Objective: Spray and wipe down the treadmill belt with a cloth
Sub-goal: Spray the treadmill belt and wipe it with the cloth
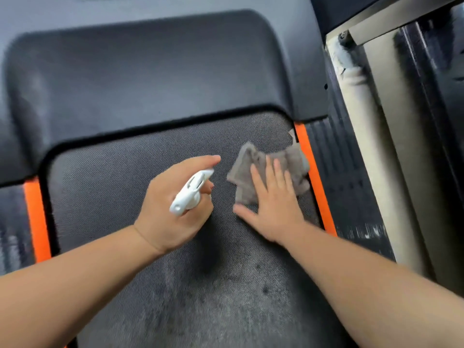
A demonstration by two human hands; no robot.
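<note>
Grey crumpled cloth (271, 169) flat on textured belt (125, 177).

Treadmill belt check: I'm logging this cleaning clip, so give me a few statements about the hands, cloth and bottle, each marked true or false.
1. The left hand holds a white spray bottle. True.
2. The right hand presses a grey cloth flat on the belt. True.
3. The cloth lies at the belt's left edge. False: it is near the right orange strip.
4. The cloth is bright blue. False: it is grey.
5. The spray bottle lies on the belt. False: it is held above it.
</note>
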